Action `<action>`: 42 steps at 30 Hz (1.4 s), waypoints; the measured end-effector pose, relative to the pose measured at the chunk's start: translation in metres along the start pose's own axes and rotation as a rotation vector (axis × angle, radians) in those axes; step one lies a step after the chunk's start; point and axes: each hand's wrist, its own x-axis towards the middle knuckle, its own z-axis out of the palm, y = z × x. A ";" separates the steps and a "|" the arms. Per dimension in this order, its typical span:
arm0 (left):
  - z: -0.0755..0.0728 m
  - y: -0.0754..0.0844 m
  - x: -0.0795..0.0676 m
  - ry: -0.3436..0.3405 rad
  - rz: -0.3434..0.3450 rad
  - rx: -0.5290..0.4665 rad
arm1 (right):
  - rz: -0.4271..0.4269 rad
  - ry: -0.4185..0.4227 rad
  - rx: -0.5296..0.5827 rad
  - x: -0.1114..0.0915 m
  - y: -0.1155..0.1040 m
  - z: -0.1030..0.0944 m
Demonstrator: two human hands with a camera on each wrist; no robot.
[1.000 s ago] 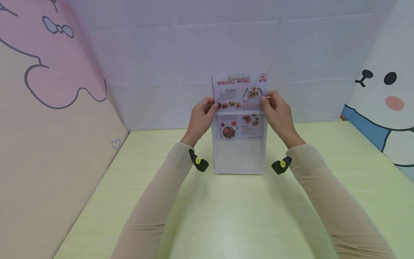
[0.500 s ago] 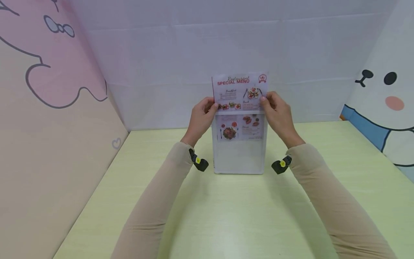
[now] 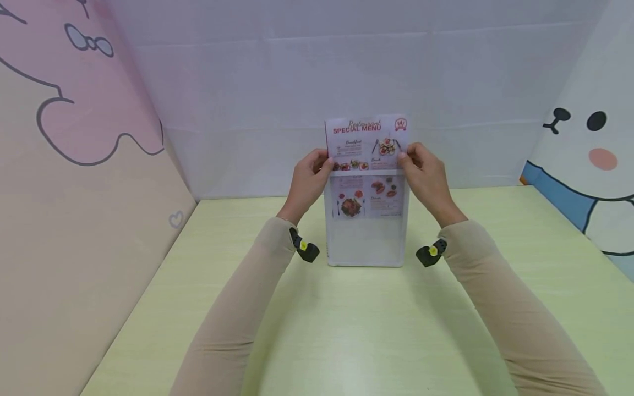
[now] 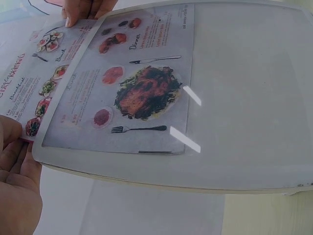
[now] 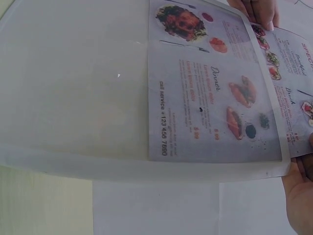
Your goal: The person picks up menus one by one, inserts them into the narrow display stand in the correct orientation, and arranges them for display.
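Note:
A printed restaurant menu sheet (image 3: 354, 144) stands partly inside an upright white-framed clear display holder (image 3: 366, 242). Its lower part shows through the clear front, while the top sticks out above the holder's upper edge. My left hand (image 3: 308, 179) pinches the sheet's left edge just above that rim, thumb in front. On the opposite side my right hand (image 3: 430, 179) pinches the right edge in the same way. In the left wrist view the menu (image 4: 142, 93) lies behind the clear panel, with the left hand (image 4: 17, 181) at its edge. Fingers behind the sheet are mostly hidden.
The holder stands on a pale yellow-green table (image 3: 332, 330), near the white back wall (image 3: 247, 110). Side panels with cartoon drawings flank the table, a pink figure (image 3: 99, 110) on the left and a white bear (image 3: 594, 148) on the right.
The menu sheet has slid slightly down into the holder, so its top is lower and more shows behind the clear front. Both hands stay at its edges, nearly in place.

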 end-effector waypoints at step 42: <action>-0.003 0.008 0.001 -0.002 0.002 0.004 | 0.000 0.023 -0.010 0.001 -0.005 -0.001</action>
